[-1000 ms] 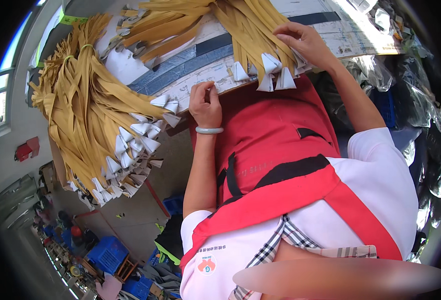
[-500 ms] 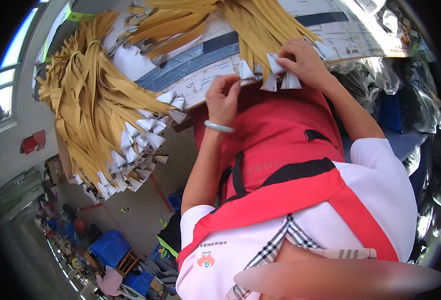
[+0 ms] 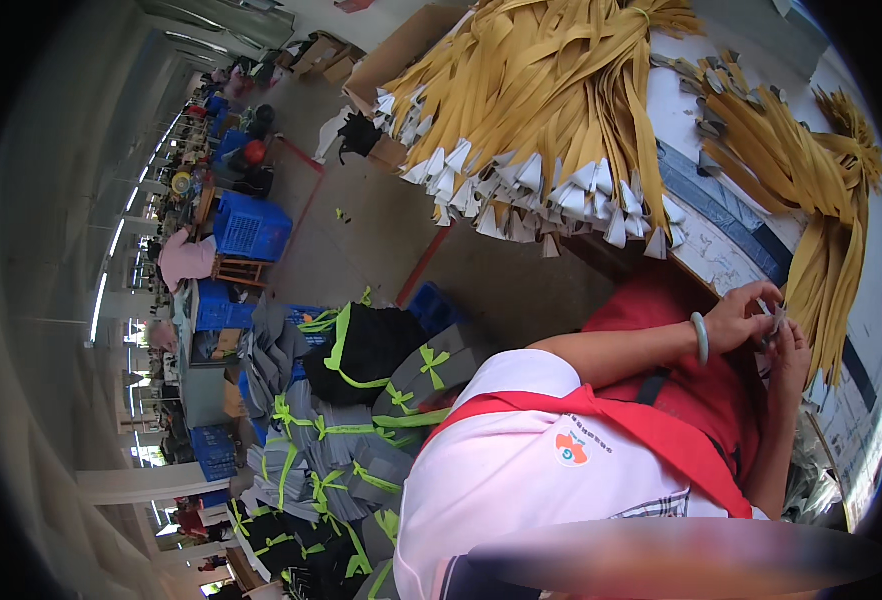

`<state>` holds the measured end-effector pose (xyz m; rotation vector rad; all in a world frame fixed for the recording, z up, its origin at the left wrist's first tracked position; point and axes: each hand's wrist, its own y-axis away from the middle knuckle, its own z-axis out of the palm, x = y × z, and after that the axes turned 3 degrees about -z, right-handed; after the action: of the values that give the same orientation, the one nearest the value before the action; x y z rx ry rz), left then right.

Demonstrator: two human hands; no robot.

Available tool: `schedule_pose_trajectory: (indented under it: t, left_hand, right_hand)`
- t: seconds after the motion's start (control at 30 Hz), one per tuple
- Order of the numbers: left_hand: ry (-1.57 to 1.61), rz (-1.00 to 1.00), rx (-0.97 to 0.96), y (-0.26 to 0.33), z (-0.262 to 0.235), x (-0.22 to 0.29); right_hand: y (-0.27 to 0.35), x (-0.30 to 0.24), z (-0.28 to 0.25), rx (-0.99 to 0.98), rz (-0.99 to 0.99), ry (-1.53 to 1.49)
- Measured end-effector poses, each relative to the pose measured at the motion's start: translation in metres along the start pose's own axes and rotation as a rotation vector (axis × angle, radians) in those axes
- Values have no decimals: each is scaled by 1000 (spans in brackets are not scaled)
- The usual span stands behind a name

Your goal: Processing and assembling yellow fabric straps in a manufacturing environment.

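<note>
At the right edge of the table (image 3: 706, 215), my left hand (image 3: 737, 318), with a pale bangle at its wrist, pinches a small white strap end (image 3: 779, 318). Fingers of my right hand (image 3: 789, 358) close on the same end from the other side; the fingertips partly hide it. Beside both hands, a bunch of mustard-yellow straps (image 3: 829, 275) hangs over the table. A larger bundle of these straps (image 3: 561, 90) lies farther left, its folded white ends (image 3: 529, 175) drooping past the table edge.
Grey and black bundles tied with lime-green strips (image 3: 361, 440) are piled to my left. Beyond them stand blue crates (image 3: 251, 225) and a seated person in pink (image 3: 186, 258). A cardboard box (image 3: 401, 50) stands behind the large strap bundle.
The view has swung left, so the table and hands now appear farther right. My hands, apart earlier, have come together at one white strap end.
</note>
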<state>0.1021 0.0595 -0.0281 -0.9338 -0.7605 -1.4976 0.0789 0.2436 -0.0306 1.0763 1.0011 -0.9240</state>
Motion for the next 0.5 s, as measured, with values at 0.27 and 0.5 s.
schedule_pose_trajectory:
  t: [0.27,0.5]
  left_hand:
    - [-424,335,73,-11,-3,14]
    - [-410,375,-43,-40,-10,26]
  right_hand:
    - [-11,-5,-8,-39,49,-106]
    - [-36,-72,0,-308,-331,497]
